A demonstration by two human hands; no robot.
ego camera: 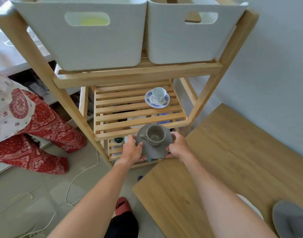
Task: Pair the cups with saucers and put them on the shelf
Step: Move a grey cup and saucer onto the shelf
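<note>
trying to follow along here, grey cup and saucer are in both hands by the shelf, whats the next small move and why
Probably ease the grey saucer, with the grey cup on it, forward and set it on the slatted middle shelf. Both the left hand and right hand hold it just in front of that shelf, whose left side is bare beside the blue floral cup and saucer.

— What can't you make out?
— The grey dish (290,219) on the near right is cut off by the edge. The things under the slatted shelf (140,115) show only in strips.
— And the white bins (78,31)?
— Their tops are cropped; the yellow thing inside the left one is blurred.
</note>
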